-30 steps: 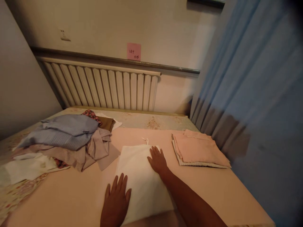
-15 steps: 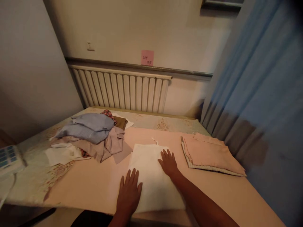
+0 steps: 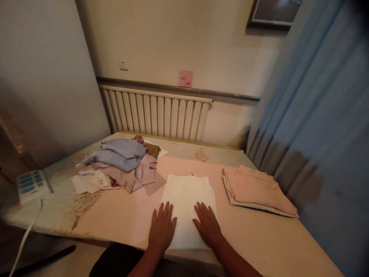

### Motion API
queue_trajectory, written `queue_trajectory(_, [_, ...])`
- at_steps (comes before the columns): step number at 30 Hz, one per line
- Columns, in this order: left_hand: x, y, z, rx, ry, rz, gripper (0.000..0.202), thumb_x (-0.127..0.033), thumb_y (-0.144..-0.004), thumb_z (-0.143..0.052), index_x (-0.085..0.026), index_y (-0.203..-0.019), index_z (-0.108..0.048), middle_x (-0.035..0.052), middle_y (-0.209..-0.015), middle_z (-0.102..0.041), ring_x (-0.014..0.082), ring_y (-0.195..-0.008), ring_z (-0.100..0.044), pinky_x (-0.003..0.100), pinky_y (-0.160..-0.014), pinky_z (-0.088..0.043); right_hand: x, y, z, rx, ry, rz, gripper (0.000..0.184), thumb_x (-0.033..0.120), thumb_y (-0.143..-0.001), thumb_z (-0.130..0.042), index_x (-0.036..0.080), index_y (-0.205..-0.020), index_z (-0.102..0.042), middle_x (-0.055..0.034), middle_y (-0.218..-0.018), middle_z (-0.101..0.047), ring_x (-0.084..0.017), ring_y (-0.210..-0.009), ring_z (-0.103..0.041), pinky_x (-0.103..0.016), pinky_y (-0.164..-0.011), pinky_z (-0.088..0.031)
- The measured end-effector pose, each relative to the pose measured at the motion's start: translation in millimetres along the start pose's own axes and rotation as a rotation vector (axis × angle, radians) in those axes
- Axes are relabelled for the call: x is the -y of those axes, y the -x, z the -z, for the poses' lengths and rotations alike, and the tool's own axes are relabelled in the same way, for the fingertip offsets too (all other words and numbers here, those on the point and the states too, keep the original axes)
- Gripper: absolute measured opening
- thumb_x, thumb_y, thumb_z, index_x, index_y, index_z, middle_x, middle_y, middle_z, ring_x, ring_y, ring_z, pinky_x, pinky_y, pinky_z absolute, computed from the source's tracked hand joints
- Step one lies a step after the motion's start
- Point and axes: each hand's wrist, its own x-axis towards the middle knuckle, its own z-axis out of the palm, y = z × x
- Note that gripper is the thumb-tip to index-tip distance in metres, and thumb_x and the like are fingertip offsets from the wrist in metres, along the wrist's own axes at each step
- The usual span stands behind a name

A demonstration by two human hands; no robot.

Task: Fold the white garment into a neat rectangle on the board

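A folded white cloth (image 3: 188, 192) lies flat in front of me on a pink sheet (image 3: 123, 215), with a thin white strip sticking out at its far edge. My left hand (image 3: 163, 227) rests flat over the cloth's left edge, fingers stretched out. On the right side of the cloth, my right hand (image 3: 206, 223) lies flat too, its fingers spread. Neither hand grips anything. To the right is a folded stack of pink fabric (image 3: 256, 184) with a striped piece beneath it.
A loose heap of clothes (image 3: 121, 159), blue on top, lies at the left. A white power strip (image 3: 33, 185) with a cord sits at the table's left end. Behind are a radiator (image 3: 155, 113) and the wall; a blue curtain (image 3: 311, 115) hangs at the right.
My right hand has slid toward me along the cloth's right side, now level with the left hand. The left hand stays flat at the left edge. The view has tilted up and shifted left.
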Motion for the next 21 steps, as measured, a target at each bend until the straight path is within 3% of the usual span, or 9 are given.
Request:
queue_trajectory(9, [-2,-2,4.0,0.036,-0.01,0.007,0.052,-0.038,-0.094,-0.035,-0.02,-0.141,-0.045,0.0066,-0.149,-0.041,0.0307,-0.14,-0.031,0.056,-0.113,-0.023,-17,3,-3,0.001,0.046,-0.109,0.047,0.04,-0.098,-0.037,0.019,-0.138,-0.048,-0.0084,-0.145,-0.045,-0.028,-0.136,-0.039,-0.049,-0.111,-0.029])
queue_trajectory(21, [-3,-4,8.1,0.069,-0.015,0.018,0.053,-0.038,-0.093,-0.034,-0.018,-0.142,-0.044,0.0072,-0.15,-0.039,0.0308,-0.141,-0.029,0.056,-0.113,-0.021,-22,46,5,-0.034,0.003,-0.204,0.046,0.038,-0.096,-0.041,0.019,-0.138,-0.048,-0.0088,-0.146,-0.045,-0.028,-0.137,-0.037,-0.046,-0.112,-0.029])
